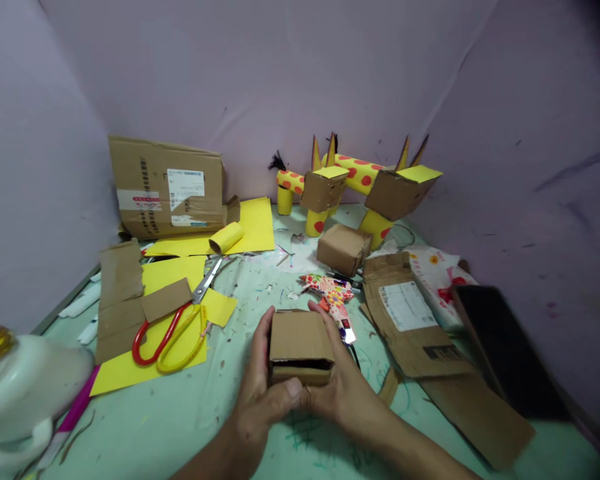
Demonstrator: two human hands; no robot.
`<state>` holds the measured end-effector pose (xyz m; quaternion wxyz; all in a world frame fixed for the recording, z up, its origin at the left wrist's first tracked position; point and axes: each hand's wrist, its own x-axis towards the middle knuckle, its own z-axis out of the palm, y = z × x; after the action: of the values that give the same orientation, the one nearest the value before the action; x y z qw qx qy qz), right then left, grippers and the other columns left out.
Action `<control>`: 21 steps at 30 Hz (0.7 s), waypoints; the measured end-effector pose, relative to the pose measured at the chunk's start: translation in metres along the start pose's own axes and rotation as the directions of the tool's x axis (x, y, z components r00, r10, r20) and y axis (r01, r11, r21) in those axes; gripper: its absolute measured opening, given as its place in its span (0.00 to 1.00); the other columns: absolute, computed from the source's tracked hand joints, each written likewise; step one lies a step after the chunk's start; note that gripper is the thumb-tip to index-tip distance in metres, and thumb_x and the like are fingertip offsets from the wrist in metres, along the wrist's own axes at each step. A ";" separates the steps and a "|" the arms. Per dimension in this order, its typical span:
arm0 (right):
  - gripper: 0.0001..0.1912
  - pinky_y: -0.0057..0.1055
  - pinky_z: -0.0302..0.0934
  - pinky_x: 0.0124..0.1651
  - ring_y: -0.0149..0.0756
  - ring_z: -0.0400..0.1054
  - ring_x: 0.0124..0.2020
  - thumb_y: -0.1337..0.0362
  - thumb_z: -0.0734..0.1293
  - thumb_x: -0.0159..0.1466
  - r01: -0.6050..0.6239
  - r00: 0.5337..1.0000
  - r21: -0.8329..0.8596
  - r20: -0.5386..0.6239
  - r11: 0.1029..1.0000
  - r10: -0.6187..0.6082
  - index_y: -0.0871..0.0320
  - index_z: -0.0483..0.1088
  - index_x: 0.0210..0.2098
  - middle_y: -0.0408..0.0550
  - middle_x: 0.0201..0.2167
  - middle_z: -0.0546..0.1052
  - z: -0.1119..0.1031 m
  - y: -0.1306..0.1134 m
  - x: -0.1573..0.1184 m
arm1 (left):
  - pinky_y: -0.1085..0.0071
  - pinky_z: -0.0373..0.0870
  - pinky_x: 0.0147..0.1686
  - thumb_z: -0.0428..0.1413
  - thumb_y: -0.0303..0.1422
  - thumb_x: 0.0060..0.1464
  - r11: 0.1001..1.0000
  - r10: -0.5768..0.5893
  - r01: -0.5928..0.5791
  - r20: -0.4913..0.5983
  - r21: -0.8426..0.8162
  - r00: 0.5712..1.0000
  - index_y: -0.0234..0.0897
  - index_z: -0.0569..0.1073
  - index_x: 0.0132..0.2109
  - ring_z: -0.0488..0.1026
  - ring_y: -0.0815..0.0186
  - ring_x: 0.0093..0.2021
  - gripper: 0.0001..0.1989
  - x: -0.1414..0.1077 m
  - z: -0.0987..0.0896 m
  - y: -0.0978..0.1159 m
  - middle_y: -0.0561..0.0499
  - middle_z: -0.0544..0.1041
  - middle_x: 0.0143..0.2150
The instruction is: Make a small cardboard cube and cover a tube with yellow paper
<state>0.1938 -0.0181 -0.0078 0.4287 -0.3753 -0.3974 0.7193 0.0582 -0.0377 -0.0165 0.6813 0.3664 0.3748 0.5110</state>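
Between my two hands is a small cardboard box (301, 337), its near side showing a dark gap under the top panel. My left hand (260, 380) wraps its left side, thumb across the lower front. On the other side my right hand (337, 377) is closed around the box, its thumb near the front edge. Just beyond lies a flowery glue gun (333, 293). Another small cardboard box (344, 248) sits farther back. To the left, scissors (180, 327) with one red and one yellow handle rest on yellow paper (125, 373).
Two spotted animal figures (325, 190) with cardboard heads stand at the back. A large cardboard box (170, 187) leans at the rear left, near a yellow tube (226, 237). Flattened cardboard (410, 347) and a phone (510, 353) lie right; a white jug (40, 380) is left.
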 end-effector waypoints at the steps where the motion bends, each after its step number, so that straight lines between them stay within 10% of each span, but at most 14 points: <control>1: 0.62 0.40 0.61 0.50 0.44 0.68 0.48 0.64 0.80 0.41 0.009 1.000 -0.003 0.006 1.000 -0.009 0.49 0.38 0.62 0.54 0.52 0.67 -0.001 0.001 0.000 | 0.52 0.54 0.59 0.61 0.40 0.47 1.000 0.011 -0.011 -0.002 0.023 1.000 0.46 0.43 0.67 0.57 0.46 0.62 0.47 0.000 0.000 -0.001 0.43 0.57 0.66; 21: 0.58 0.38 0.59 0.53 0.41 0.65 0.53 0.55 0.75 0.52 -0.005 0.998 -0.001 0.067 1.000 0.005 0.46 0.28 0.64 0.52 0.54 0.65 0.004 0.002 -0.008 | 0.59 0.61 0.57 0.54 0.53 0.50 0.984 0.083 -0.068 -0.083 0.166 0.993 0.39 0.45 0.68 0.61 0.49 0.61 0.45 0.000 0.000 -0.008 0.40 0.60 0.65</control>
<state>0.1920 -0.0272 -0.0068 0.4132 -0.3519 -0.4109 0.7325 0.0610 -0.0396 -0.0234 0.6118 0.4115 0.4311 0.5201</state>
